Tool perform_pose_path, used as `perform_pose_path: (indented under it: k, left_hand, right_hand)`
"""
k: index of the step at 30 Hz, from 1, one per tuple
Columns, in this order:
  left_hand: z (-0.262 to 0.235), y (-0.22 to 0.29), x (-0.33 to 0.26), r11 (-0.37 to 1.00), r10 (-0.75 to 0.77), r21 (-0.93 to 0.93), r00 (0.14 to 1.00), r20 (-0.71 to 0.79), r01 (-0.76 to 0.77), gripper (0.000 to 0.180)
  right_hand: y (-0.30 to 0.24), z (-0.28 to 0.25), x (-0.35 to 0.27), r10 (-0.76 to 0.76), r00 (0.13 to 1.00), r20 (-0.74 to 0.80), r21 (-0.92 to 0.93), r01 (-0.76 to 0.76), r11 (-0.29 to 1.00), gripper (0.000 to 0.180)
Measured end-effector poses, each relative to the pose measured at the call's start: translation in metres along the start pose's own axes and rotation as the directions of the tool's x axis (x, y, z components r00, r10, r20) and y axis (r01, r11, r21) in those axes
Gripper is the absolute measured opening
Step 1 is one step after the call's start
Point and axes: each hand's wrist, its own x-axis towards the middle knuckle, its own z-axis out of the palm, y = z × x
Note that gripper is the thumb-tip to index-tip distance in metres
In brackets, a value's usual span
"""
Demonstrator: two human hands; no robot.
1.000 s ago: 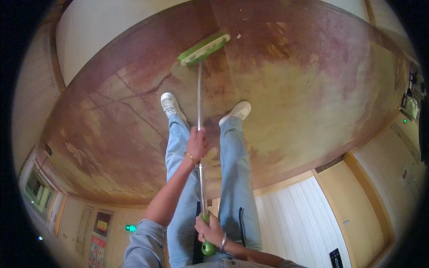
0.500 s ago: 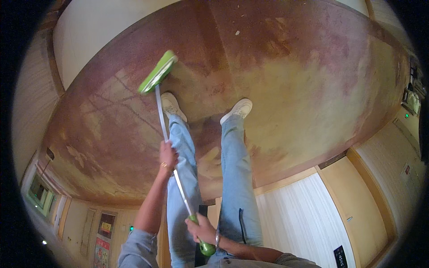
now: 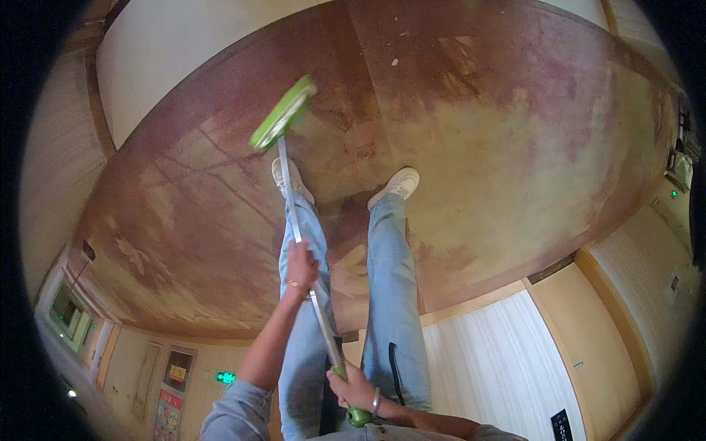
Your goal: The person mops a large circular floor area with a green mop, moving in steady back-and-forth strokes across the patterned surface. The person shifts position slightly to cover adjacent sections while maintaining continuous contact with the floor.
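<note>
From far away, I had the left hand (image 3: 302, 266) wrapped around the silver pole (image 3: 323, 327) of a mop, about halfway along it. The right hand (image 3: 355, 389) was closed tight on the green grip (image 3: 359, 417) at the bottom end, and the round tip poked out below it. The mop's flat green head (image 3: 283, 114) was a bit blurry. I saw it slanted over the brown and yellow carpet (image 3: 500, 169), just past the left white shoe (image 3: 300, 184), but I could not tell if it touched the floor. The right white shoe (image 3: 395, 185) stood apart from the other one. A small white bit (image 3: 395, 62) lay on the carpet, to the right of the mop's head.
</note>
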Motion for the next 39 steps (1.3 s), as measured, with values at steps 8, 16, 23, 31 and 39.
perform_pose_path:
  k: [8, 16, 23, 31, 39]
  left_hand:
    - [0.03, -0.02, 0.038, 0.998, 0.028, 0.059, 0.993, 0.111, -0.034, 0.021]
    - [0.137, 0.077, -0.01, 0.883, -0.286, -0.241, 0.868, 0.405, 0.403, 0.016]
    - [0.02, 0.005, 0.001, 0.969, -0.122, -0.217, 0.992, -0.018, 0.115, 0.01]
    - [0.039, 0.001, 0.005, 0.929, -0.316, -0.216, 0.948, -0.035, 0.302, 0.023]
    - [0.15, 0.038, -0.037, 0.941, -0.125, -0.284, 0.969, 0.213, 0.184, 0.016]
  right_hand:
    - [-0.019, -0.007, 0.019, -0.018, 0.999, -0.03, 0.235, 0.025, 0.972, 0.016]
    - [-0.025, -0.035, -0.011, -0.09, 0.97, -0.224, 0.207, 0.137, 0.969, 0.014]
    - [-0.009, -0.03, -0.005, -0.007, 0.999, 0.045, -0.002, 0.007, 1.0, 0.021]
    - [-0.018, -0.055, 0.004, 0.031, 0.983, 0.182, 0.203, -0.068, 0.977, 0.014]
    - [-0.003, -0.099, -0.038, -0.053, 0.995, -0.09, 0.079, 0.06, 0.995, 0.021]
